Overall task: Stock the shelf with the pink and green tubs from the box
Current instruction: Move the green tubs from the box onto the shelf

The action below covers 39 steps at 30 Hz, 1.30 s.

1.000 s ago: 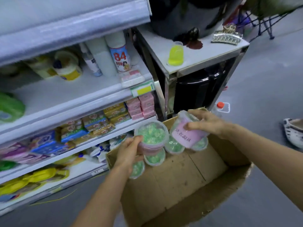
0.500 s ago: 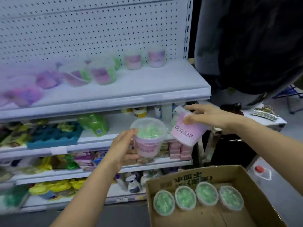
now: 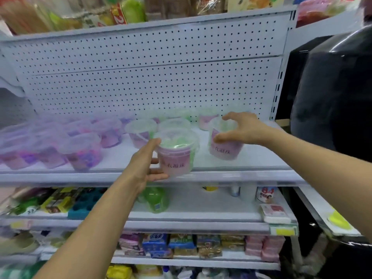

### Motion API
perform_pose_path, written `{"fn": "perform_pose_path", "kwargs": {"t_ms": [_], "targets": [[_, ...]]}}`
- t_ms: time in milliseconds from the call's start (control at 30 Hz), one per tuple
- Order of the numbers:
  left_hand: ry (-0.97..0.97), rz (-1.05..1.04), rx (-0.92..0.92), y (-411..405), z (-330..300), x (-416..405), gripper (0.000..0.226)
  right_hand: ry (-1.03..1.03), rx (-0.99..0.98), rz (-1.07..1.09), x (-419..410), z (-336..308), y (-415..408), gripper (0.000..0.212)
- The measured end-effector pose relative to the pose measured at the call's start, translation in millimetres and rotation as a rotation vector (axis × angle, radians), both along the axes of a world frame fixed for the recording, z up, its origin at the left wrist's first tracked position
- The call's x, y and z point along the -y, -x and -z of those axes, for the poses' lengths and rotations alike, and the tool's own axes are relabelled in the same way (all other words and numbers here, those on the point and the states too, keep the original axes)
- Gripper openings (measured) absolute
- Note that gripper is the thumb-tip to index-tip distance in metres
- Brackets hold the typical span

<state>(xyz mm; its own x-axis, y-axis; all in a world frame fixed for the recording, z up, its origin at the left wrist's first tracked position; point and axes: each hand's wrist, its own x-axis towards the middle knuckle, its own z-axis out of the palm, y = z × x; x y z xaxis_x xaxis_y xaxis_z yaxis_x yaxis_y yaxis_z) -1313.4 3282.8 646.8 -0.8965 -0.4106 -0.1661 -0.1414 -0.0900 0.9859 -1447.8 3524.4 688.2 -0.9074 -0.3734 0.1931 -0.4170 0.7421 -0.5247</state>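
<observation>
My left hand (image 3: 146, 165) grips a pink tub with green contents and a clear lid (image 3: 176, 153) at the front edge of the white shelf (image 3: 231, 174). My right hand (image 3: 241, 127) holds a second pink and green tub (image 3: 226, 147) from above, tilted, over the shelf's right part. Behind them stand more pink and green tubs (image 3: 143, 130). Whether either held tub touches the shelf I cannot tell. The box is out of view.
Several purple tubs (image 3: 83, 151) fill the shelf's left part. A perforated white back panel (image 3: 151, 73) rises behind. Lower shelves (image 3: 201, 218) hold a green bottle, soaps and packets. A large black object (image 3: 332, 97) stands to the right.
Both hands lifted their tubs from the box up to the white shelf. My view rose with them, and the box dropped out of sight.
</observation>
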Motion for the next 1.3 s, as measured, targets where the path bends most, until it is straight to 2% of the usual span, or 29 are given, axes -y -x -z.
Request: {"fn": "perform_pose_path", "kwargs": {"t_ms": [100,233,433,467,533,600,633,700,767,833,900,967,1000,1067,1100,1133,1233,1300], "targets": [[-0.016,-0.010,0.007,17.0,0.8,19.3,0.050,-0.066,0.006,0.043,28.8,15.1,35.6,0.099],[-0.042,-0.005,0.012,35.6,5.6,36.1,0.052,-0.152,-0.030,0.086,55.7,29.5,66.9,0.092],[-0.072,0.024,0.014,45.8,8.1,47.6,0.050,-0.122,0.036,0.028,63.6,35.2,94.4,0.094],[-0.084,0.028,0.014,45.9,8.3,48.0,0.050,-0.102,0.008,0.026,62.8,34.5,91.3,0.091],[-0.111,0.036,0.005,44.9,9.3,46.5,0.049,0.086,-0.115,-0.001,60.8,30.6,75.7,0.079],[-0.145,0.039,-0.015,43.0,10.7,40.2,0.049,0.327,-0.246,-0.129,58.9,23.6,47.0,0.069],[-0.158,0.045,-0.023,42.5,11.0,35.3,0.049,0.353,-0.310,-0.225,58.3,20.5,29.3,0.068],[-0.172,0.065,-0.027,44.1,9.9,22.1,0.046,0.178,-0.461,-0.418,58.7,19.5,0.8,0.070],[-0.180,0.095,-0.026,46.2,6.6,5.0,0.041,-0.006,-0.605,-0.526,57.5,26.2,-9.9,0.060],[-0.175,0.135,-0.018,48.4,3.2,-13.3,0.039,-0.005,-0.629,-0.511,45.9,31.0,-11.2,0.045],[-0.134,0.203,-0.014,52.2,1.3,-28.3,0.046,0.076,-0.628,-0.486,25.6,34.9,-11.2,0.039],[0.029,0.270,-0.018,56.7,2.7,-40.7,0.053,0.148,-0.659,-0.440,2.5,40.5,-11.4,0.036],[0.232,0.276,-0.044,61.0,5.9,-43.8,0.057,0.193,-0.660,-0.393,-9.5,43.8,-10.5,0.035],[0.783,0.198,-0.142,72.0,15.9,-44.6,0.057,0.290,-0.637,-0.263,-32.0,51.2,-7.0,0.034],[1.003,0.130,-0.224,76.7,19.7,-45.0,0.053,0.313,-0.621,-0.194,-42.0,54.3,-4.4,0.034],[1.144,0.094,-0.301,81.4,22.0,-45.4,0.051,0.312,-0.611,-0.131,-51.1,57.8,-0.1,0.034],[1.365,0.114,-0.450,105.9,27.3,-46.4,0.056,0.226,-0.588,-0.032,-69.8,69.7,17.4,0.035],[1.465,0.153,-0.438,124.1,25.6,-48.6,0.059,0.187,-0.560,-0.010,-74.1,78.1,29.1,0.034]]}}
